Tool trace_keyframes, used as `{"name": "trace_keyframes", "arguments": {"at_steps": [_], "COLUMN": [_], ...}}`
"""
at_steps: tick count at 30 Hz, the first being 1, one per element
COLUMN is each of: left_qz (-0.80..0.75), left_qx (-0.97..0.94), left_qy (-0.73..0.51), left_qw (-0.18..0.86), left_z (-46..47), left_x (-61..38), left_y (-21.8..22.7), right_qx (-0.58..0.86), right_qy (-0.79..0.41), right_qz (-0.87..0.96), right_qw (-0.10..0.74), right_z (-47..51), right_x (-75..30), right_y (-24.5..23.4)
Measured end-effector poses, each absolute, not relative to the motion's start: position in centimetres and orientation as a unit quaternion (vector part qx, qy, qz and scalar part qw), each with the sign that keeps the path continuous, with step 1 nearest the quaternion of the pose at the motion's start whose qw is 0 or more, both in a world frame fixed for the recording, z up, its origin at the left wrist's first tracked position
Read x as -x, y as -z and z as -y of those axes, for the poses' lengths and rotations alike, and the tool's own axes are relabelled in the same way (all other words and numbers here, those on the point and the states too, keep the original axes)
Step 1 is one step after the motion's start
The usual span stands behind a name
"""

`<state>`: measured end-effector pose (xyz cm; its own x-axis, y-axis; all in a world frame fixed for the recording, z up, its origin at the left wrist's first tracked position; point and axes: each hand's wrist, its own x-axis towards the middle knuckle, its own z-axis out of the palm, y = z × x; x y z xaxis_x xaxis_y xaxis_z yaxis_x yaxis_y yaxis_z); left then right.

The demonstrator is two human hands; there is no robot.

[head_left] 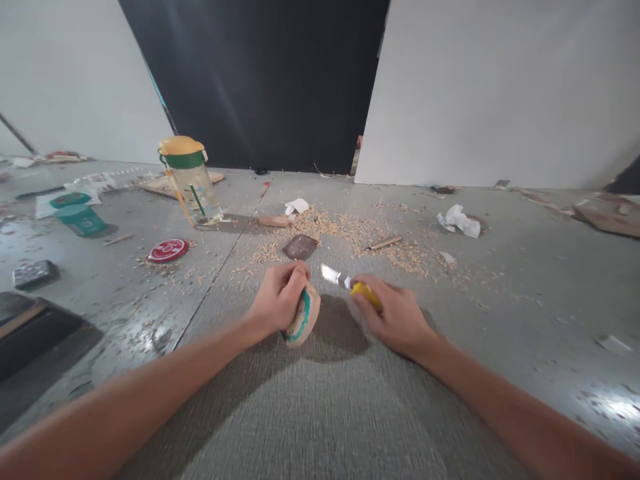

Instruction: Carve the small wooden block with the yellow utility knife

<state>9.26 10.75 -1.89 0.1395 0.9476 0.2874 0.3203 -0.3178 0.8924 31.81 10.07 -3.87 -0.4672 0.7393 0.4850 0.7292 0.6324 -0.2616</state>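
Note:
My left hand [283, 293] is closed around a pale wooden piece [311, 317] with a band of teal paint along its face. Its far side is hidden by my fingers. My right hand [393, 310] grips the yellow handle of a short-bladed carving knife [334, 275]. The blade points left toward the wooden piece, with a gap between them. Beyond my hands lies a dark brown scrap [301, 247], perhaps sandpaper, among scattered wood shavings [345, 227]. A thin wooden-handled tool [384, 243] rests on the shavings, and a wooden-handled knife [273, 221] lies further left.
A clear bottle with a yellow lid [187, 180] stands at the back left. Near it are a red round lid [168, 250], a teal tub [80, 219] and a dark block [35, 274]. Crumpled white paper [459, 221] lies right. Panels [490, 93] border the back.

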Motion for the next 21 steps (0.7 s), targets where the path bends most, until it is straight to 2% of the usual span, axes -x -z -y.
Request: {"name": "trace_keyframes", "arguments": {"at_steps": [3,6,10,14,21], "left_qz": [-0.473,-0.489,-0.487,-0.483,-0.472], "left_qx": [-0.663,-0.653,-0.655,-0.662,-0.674], "left_qy": [-0.450,-0.458,-0.458,-0.449,-0.441], "left_qw": [0.367,0.354,0.352,0.356,0.360], "left_z": [-10.4,-10.7,-11.0,-10.6,-10.6], "left_x": [-9.4,-9.4,-9.3,-9.4,-9.4], "left_y": [2.0,2.2,2.2,1.8,1.5], "right_qx": [0.466,0.416,0.320,0.297,0.281], "right_qy": [-0.010,-0.039,-0.062,-0.058,0.025], "right_qz": [0.827,0.852,0.906,0.921,0.913], "right_qw": [0.315,0.316,0.271,0.245,0.293], "right_z": [-10.4,-9.8,-8.6,-8.3,-8.2], "right_x": [-32.3,-32.2,-31.3,-30.9,-30.6], "right_y": [3.9,3.7,3.4,3.4,3.2]}}
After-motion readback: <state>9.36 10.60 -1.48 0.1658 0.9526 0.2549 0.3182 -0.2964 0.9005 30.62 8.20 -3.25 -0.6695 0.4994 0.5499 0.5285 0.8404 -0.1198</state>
